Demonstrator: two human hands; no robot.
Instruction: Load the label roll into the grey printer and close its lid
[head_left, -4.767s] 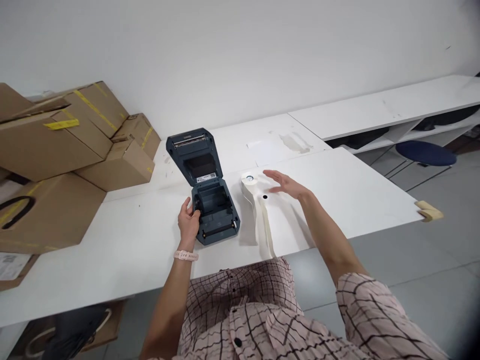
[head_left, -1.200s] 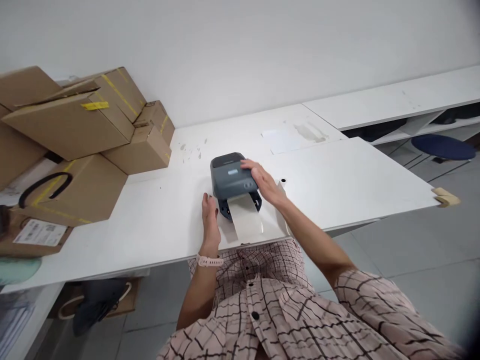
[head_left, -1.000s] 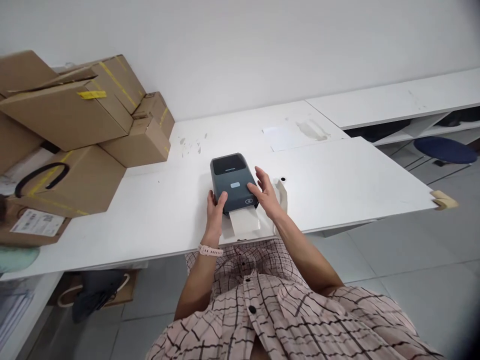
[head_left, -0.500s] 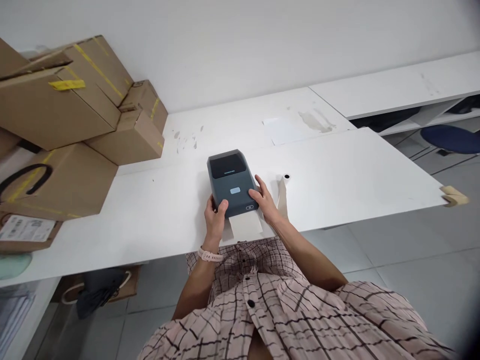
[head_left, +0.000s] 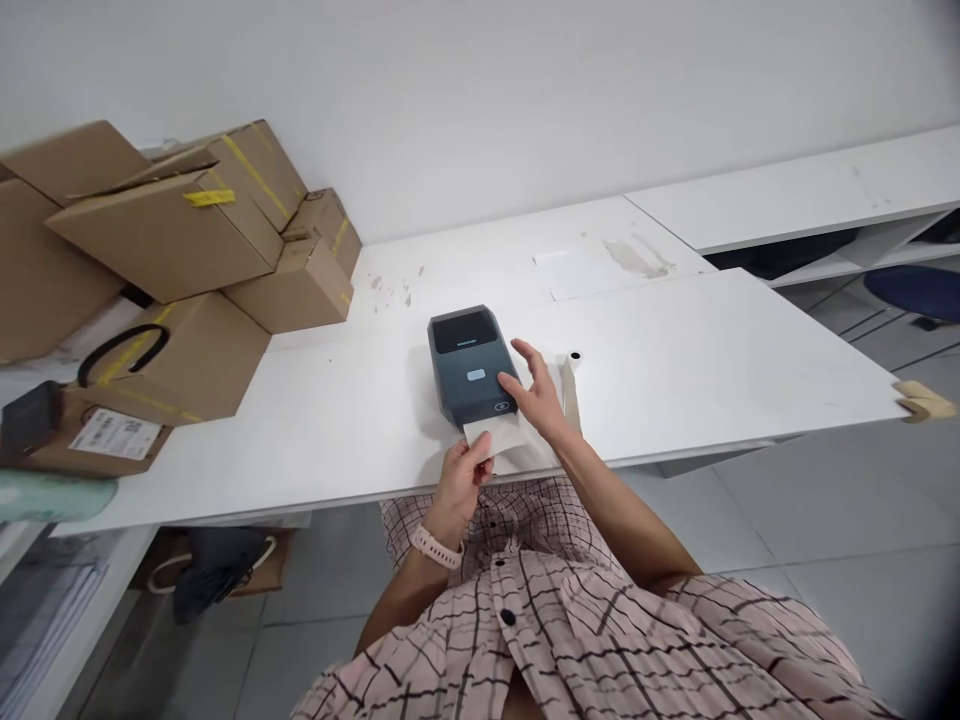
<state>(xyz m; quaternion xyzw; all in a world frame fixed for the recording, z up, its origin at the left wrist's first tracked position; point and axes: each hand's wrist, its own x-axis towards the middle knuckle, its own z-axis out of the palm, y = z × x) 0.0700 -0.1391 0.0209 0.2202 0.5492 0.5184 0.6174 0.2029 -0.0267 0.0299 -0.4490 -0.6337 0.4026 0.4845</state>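
A dark grey label printer [head_left: 469,362] sits closed near the front edge of the white table [head_left: 675,360]. A strip of white label paper [head_left: 501,437] sticks out of its front slot. My left hand [head_left: 463,470] pinches the near left end of that paper. My right hand [head_left: 534,390] rests with fingers spread on the printer's front right corner, beside a small button. Just right of the printer, a narrow paper roll [head_left: 571,385] with a dark core hole lies on the table.
Several cardboard boxes [head_left: 187,240] are stacked at the left of the table. A loose white sheet [head_left: 570,275] lies further back. A low white shelf [head_left: 810,200] and a blue stool [head_left: 911,290] are at the right. A dark bag [head_left: 210,580] lies under the table.
The printer lid, open earlier, has been shut with paper fed out the front. My left hand left the printer's front corner and took hold of the paper. My right hand opened its fingers.
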